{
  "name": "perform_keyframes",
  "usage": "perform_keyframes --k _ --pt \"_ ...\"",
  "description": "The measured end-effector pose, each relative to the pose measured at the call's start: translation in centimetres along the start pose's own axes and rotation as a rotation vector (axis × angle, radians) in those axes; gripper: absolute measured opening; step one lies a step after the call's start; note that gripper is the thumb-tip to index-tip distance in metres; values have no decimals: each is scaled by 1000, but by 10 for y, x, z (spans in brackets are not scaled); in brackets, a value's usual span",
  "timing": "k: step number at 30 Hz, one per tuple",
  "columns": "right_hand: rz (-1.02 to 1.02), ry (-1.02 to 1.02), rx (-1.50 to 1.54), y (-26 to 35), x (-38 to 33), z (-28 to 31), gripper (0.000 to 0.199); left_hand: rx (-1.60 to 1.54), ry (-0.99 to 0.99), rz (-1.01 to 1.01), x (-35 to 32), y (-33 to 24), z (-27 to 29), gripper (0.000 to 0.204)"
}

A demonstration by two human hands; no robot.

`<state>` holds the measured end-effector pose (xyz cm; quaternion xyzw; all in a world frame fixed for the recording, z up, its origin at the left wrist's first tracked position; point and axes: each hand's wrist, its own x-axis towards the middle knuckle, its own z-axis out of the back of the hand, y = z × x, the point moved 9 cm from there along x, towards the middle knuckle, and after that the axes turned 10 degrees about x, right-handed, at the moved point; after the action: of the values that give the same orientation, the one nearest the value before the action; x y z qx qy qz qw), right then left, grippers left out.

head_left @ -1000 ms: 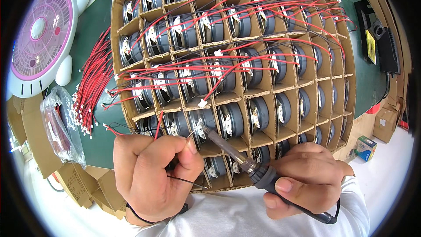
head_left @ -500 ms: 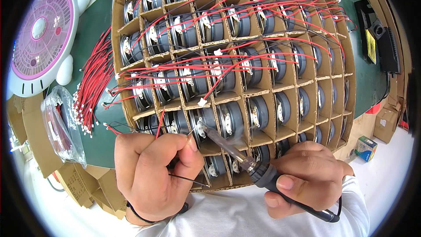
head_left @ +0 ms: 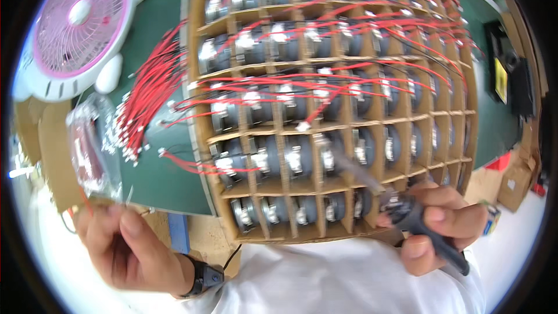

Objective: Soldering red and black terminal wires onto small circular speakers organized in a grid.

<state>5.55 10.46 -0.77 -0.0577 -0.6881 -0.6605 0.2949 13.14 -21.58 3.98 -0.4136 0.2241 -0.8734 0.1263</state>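
My right hand (head_left: 447, 215) grips the handle of a soldering iron (head_left: 427, 229), its blurred shaft slanting up and left over the speakers. At the lower left, beyond the box, my left hand (head_left: 139, 250) is closed in a pinch. A short piece of red wire (head_left: 85, 199) sticks up from its fingers, smeared by motion. Round speakers (head_left: 298, 154) with silvery terminals stand on edge in the cells of a cardboard divider box (head_left: 325, 186). Red and black wires (head_left: 273, 88) with small white connectors run across the upper rows.
Left of the box, a bundle of red wires (head_left: 154, 84) lies on the green tabletop (head_left: 168, 183). Beside it is a clear plastic bag (head_left: 96, 166). A pink and white fan (head_left: 81, 29) stands at the far left. Dark equipment (head_left: 505, 75) sits at the right.
My left hand has moved away from the speakers to the lower left with the wire. The whole view has shifted, so the box sits further right. The right hand still grips the soldering iron.
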Motion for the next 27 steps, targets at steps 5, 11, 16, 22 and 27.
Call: perform_keyframes --k 5,11,16,22,27 --pt "-94 -91 102 -8 -10 8 47 267 260 167 -8 64 -20 8" --pt "-290 -69 104 -9 -12 12 47 281 261 351 -22 104 -11 25" --pt "-103 -38 237 -10 -3 9 41 151 200 322 -5 101 9 22" --pt "63 -86 332 -7 5 4 43 -6 405 99 1 28 -12 22" --pt "-10 -24 383 -5 14 -2 38 11 480 16 -3 -15 -53 17"
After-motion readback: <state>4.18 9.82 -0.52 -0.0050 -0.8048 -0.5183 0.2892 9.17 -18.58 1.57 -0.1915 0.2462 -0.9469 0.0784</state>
